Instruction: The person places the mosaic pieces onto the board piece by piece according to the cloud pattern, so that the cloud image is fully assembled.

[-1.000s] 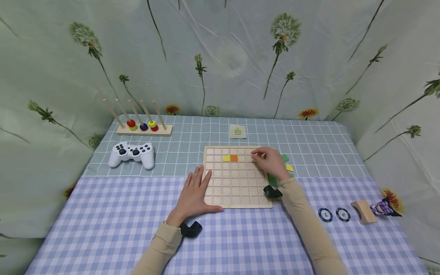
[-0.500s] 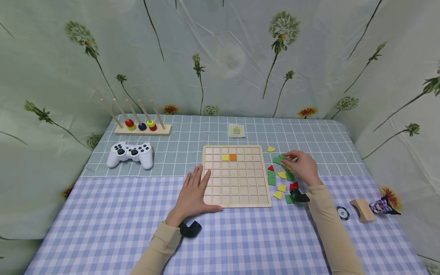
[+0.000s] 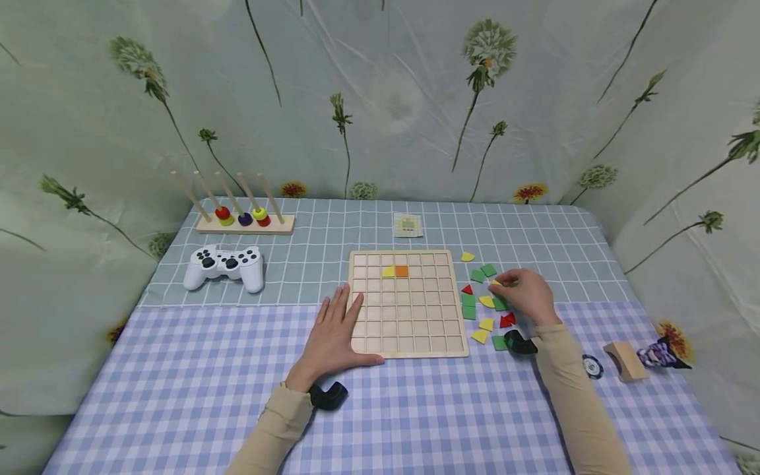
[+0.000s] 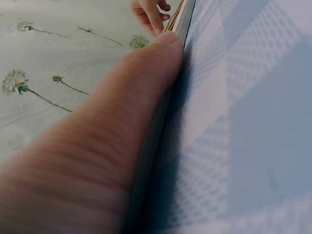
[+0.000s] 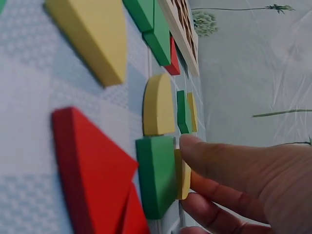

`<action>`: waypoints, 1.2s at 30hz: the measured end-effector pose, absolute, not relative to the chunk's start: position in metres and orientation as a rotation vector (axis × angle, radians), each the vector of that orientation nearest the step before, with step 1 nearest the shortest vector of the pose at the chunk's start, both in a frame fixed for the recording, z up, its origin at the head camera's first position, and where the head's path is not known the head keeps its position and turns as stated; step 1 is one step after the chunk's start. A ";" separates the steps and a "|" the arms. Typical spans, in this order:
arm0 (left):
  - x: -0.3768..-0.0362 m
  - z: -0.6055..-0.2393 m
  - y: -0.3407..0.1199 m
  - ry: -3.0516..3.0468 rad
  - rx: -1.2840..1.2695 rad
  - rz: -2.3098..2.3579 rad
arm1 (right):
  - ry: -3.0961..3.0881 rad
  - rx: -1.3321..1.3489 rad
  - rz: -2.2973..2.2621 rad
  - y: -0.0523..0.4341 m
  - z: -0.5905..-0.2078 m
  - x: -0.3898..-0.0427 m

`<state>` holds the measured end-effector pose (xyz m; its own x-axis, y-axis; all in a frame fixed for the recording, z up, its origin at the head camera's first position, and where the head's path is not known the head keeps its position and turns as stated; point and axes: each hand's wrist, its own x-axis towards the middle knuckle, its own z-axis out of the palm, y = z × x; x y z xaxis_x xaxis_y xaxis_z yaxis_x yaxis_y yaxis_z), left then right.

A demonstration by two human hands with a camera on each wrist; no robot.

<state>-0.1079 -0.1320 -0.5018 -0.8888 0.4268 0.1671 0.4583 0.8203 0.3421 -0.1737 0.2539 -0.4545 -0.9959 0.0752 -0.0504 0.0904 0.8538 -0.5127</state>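
Observation:
My left hand [image 3: 332, 340] lies spread at the near left corner of a square wooden grid board [image 3: 410, 323], its thumb along the near edge. Toward the board's far side, a yellow piece [image 3: 388, 272] and an orange square [image 3: 402, 271] sit side by side in the grid. Right of the board, my right hand [image 3: 525, 295] pinches a yellow wooden piece [image 5: 183, 175] between thumb and fingers, low among the loose pieces. Close by are a green piece [image 5: 157, 175], a rounded yellow piece [image 5: 159, 105] and red pieces [image 5: 92, 170].
A pattern card [image 3: 408, 225] lies beyond the board. At left are a white game controller [image 3: 224, 265] and a peg stand [image 3: 246, 226] with coloured beads. On the right are a poker chip [image 3: 592, 367], a wooden arch block [image 3: 627, 361] and a purple figure [image 3: 662, 356].
My right hand has left the board's far right part and moved right to the loose pieces. There it has shifted slightly nearer, from beside a green piece onto a yellow one. My left hand stays put.

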 end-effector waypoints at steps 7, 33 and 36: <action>-0.109 -0.503 -0.133 -2.950 -0.698 -0.557 | 3.014 0.141 -0.853 0.251 -0.454 -0.174; -0.109 -0.501 -0.131 -2.999 -0.675 -0.572 | 2.862 -0.254 -1.232 0.134 -0.456 -0.215; -0.109 -0.500 -0.131 -2.997 -0.675 -0.571 | 2.861 -0.241 -1.234 0.128 -0.459 -0.218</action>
